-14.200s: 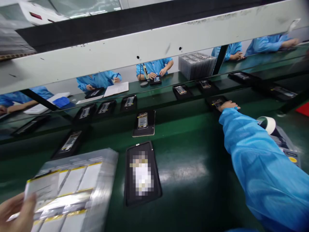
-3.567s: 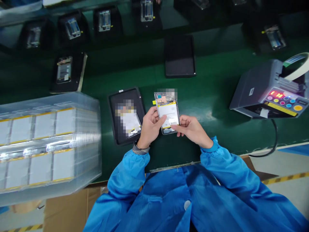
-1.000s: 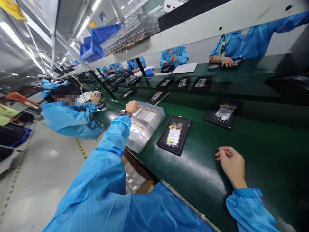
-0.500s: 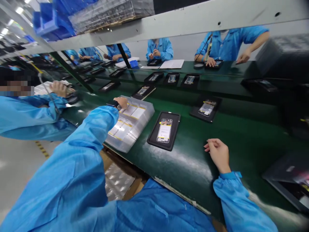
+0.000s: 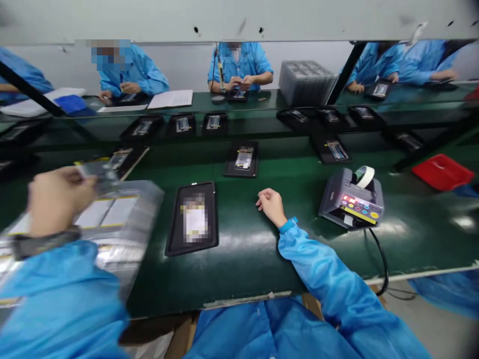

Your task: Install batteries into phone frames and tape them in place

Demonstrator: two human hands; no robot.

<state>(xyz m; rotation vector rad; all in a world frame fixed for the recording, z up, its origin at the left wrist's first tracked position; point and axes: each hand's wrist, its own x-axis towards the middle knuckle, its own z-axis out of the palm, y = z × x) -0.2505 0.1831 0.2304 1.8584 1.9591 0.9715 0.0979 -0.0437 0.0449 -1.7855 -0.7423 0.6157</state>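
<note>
Flat battery-like piece (image 5: 104, 174), yellow edge showing, is up in the L hand (image 5: 60, 199), pinched b/w thumb & fingers, just above the near-left stack of clear trays (image 5: 150, 202). Piece + hand blurry, so fine detail can't be told. Pale cells w/ yellow edges (image 5: 119, 211) lie in the top tray.

R hand (image 5: 271, 205): fingers curled in loosely, thumb close against them, low over mid bench (image 5: 243, 271); can't tell if it touches. B/w the two hands: black tray (image 5: 173, 237) lying flat, w/ an opened phone (image 5: 195, 224) inside, partly pixelated.

Farther back, approx. center: 2nd black tray (image 5: 229, 167) w/ another phone unit (image 5: 244, 158). Right of R hand: grey tape dispenser (image 5: 333, 197), lit red display, white tape roll (image 5: 368, 175) on top. Far right: red bin (image 5: 443, 172). Across the bench, co-workers in blue (image 5: 260, 57) handle similar units.
</note>
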